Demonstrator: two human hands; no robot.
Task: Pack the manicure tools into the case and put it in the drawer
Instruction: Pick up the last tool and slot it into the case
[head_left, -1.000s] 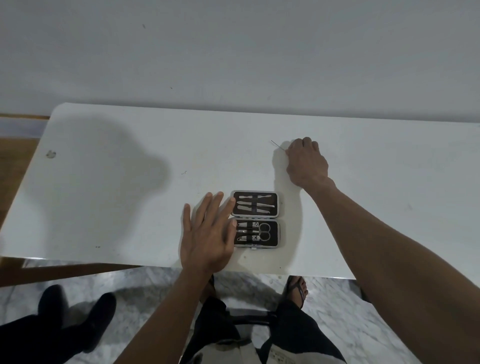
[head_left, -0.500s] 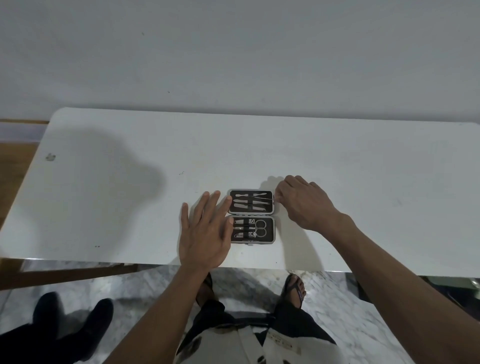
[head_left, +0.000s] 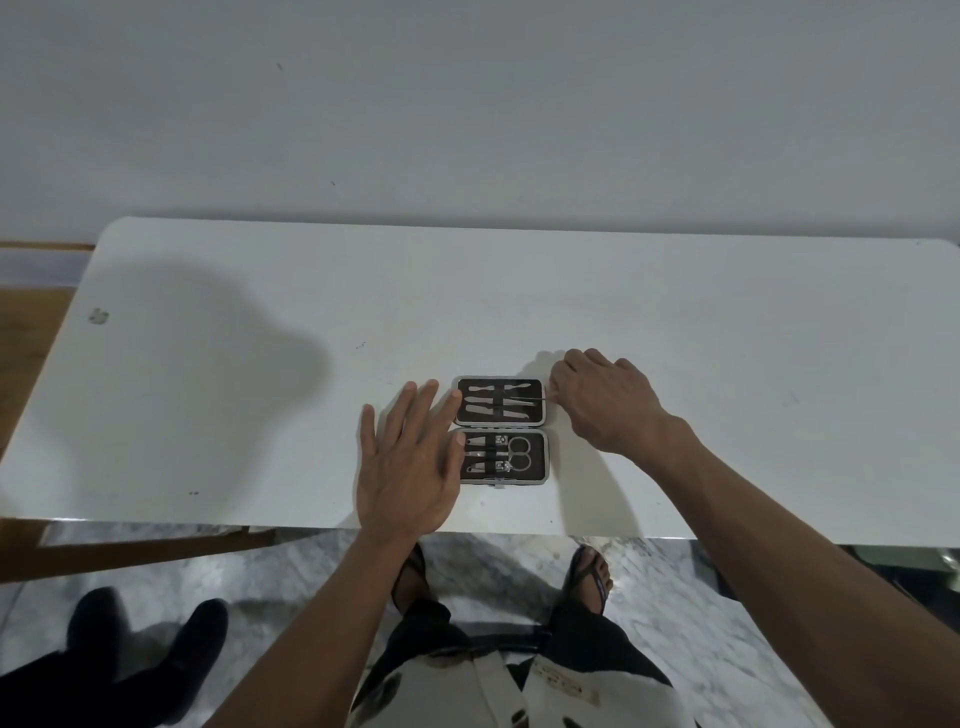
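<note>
I see the case (head_left: 502, 430) lying open on the table (head_left: 260, 364), close to its near edge. My left hand (head_left: 410, 462) lies flat just left of the case, fingers straight, tips touching its left rim to steady it. The near half of the case holds scissors (head_left: 519, 453) and clippers. At the right edge of the far half, my right hand (head_left: 602, 400) pinches a thin metal tool (head_left: 527, 399) by its end, its tip over the slots. I judge the tool light, stiff and slippery, best held near its end; the case looks light enough to skid.
</note>
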